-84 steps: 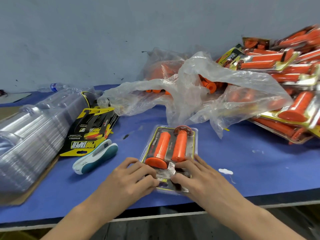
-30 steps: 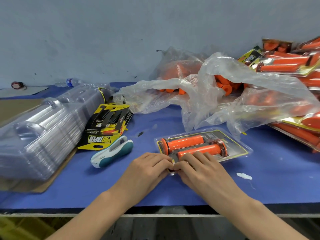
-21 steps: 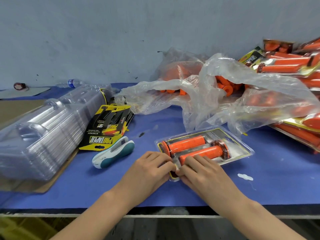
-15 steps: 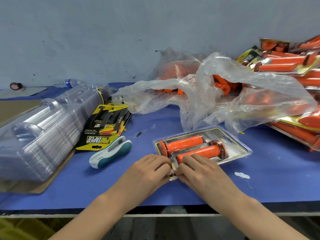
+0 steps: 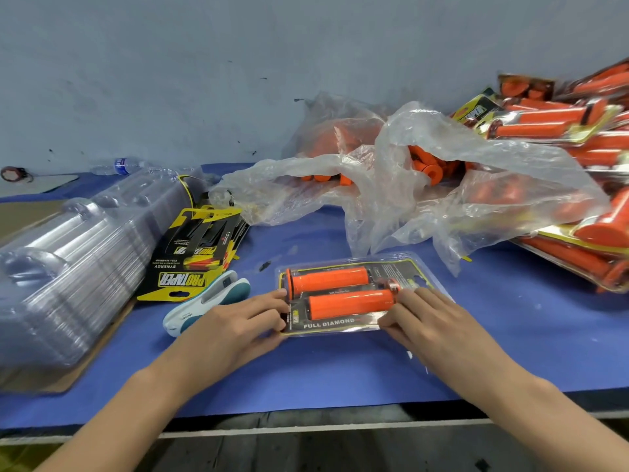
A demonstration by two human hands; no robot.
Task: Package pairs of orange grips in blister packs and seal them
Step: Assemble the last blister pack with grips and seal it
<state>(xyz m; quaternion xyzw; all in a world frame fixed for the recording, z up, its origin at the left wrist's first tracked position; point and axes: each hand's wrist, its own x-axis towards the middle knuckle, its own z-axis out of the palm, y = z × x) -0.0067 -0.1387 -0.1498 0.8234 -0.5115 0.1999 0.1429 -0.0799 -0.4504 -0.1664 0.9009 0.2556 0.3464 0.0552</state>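
A clear blister pack lies flat and sideways on the blue table, a yellow-black card inside. Two orange grips sit in it, one farther and one nearer, both lengthwise left to right. My left hand holds the pack's left end, fingers on top and thumb at the near-left corner. My right hand holds the near-right edge, fingertips curled onto the plastic beside the nearer grip's flange.
A white-and-teal stapler lies just left of the pack. Printed cards and a stack of empty blisters sit farther left. A crumpled plastic bag of loose orange grips lies behind. Finished packs pile up at right.
My hands, which were pinching together at the pack's near-left corner, have spread to its two ends. The pack has turned so its long side faces me squarely.
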